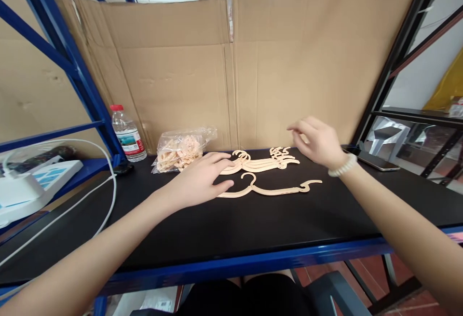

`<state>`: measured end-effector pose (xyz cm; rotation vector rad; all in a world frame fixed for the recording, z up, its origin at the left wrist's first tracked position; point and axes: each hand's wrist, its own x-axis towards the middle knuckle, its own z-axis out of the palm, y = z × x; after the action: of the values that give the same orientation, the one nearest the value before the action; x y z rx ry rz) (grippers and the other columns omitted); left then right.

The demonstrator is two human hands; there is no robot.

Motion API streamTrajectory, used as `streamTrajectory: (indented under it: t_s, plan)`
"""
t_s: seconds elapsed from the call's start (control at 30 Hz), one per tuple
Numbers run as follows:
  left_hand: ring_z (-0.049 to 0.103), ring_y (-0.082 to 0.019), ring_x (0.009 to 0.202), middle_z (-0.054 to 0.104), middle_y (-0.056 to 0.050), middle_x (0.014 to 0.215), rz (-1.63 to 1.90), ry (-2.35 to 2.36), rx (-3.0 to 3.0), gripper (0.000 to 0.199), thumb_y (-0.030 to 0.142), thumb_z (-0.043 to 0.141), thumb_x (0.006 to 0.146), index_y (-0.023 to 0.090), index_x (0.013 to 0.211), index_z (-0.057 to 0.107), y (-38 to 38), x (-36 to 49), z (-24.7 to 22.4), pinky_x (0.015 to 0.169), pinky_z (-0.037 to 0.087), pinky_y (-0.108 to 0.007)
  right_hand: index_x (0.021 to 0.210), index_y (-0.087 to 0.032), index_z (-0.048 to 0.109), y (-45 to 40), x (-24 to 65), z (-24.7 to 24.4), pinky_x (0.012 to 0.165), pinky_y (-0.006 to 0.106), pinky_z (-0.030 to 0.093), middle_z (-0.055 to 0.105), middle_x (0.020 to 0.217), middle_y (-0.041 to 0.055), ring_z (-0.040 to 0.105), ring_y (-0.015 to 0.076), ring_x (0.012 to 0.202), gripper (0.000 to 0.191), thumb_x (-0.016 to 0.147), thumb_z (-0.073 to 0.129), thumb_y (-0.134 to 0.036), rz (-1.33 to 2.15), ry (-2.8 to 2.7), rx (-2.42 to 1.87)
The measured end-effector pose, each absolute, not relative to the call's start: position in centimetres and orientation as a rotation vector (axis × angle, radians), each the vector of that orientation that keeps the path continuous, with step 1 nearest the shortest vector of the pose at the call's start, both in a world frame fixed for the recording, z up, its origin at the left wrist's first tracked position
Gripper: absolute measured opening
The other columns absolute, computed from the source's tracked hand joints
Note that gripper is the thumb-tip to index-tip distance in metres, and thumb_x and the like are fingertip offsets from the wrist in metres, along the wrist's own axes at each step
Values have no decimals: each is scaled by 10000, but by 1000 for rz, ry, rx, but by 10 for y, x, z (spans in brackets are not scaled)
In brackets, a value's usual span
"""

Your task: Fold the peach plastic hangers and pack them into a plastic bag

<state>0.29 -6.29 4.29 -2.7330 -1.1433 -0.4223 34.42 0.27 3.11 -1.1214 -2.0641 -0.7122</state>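
A single beige clothes hanger (pixel 275 191) with a round hook lies flat on the black tabletop, its left end hidden by my left hand. Behind it a stack of several matching hangers (pixel 264 164) has hooks and ends overlapping. My left hand (pixel 204 180) is over the left ends of the hangers, fingers stretched out and thumb apart; whether it touches them I cannot tell. Raised to the right of the stack, my right hand (pixel 316 142) has loosely bent fingers with nothing visible in them. A bead bracelet (pixel 343 165) circles that wrist.
A clear plastic bag (pixel 181 151) of beige pieces lies left of the stack. Beyond it stands a water bottle (pixel 127 135) with a red cap. A phone (pixel 378 160) lies at the right. A white cable (pixel 113 185) crosses the left side; cardboard (pixel 173 84) walls the back.
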Motion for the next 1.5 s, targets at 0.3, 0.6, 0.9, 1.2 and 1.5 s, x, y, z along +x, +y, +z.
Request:
streamTrajectory:
  t_s: [0.3, 0.6, 0.9, 1.2, 1.5]
  plan:
    - [523, -263, 1179, 600, -105, 1251, -482, -977, -2707, 300, 294, 507, 890, 180, 1154, 592, -35, -6, 16, 1001, 419, -432, 887, -179, 769, 108, 363, -2, 779, 233, 517, 749, 872, 37, 687, 195, 852, 246, 750, 599, -66, 15, -2300, -1750]
    - [500, -257, 1189, 620, -91, 1207, -593, -873, -2669, 290, 268, 458, 912, 193, 1156, 595, -41, -14, 18, 1040, 359, -440, 942, -179, 750, 122, 367, -14, 814, 244, 526, 749, 922, 35, 690, 195, 895, 296, 716, 613, -45, 129, -2375, -1740]
    - [501, -257, 1179, 633, -98, 1163, -542, -814, -2664, 262, 267, 472, 908, 173, 1109, 610, -41, -13, 13, 1040, 347, -427, 963, -140, 732, 111, 373, -12, 779, 248, 523, 748, 865, 48, 691, 194, 821, 249, 734, 633, -127, 100, -2371, -1688]
    - [537, -264, 1119, 652, -91, 1108, -664, -885, -2722, 234, 258, 487, 889, 188, 1066, 621, -44, -8, 12, 1000, 376, -441, 818, -180, 704, 102, 364, -7, 717, 275, 492, 722, 859, 62, 664, 214, 814, 117, 784, 598, -216, -225, -2236, -1623]
    - [663, -152, 708, 704, -89, 887, -1875, -2287, -3260, 365, 421, 676, 805, 151, 1047, 636, -59, 16, 11, 676, 527, -274, 831, -177, 617, -2, 259, 17, 566, 235, 487, 661, 666, 5, 622, 135, 586, 122, 795, 599, -292, 251, -2191, -728]
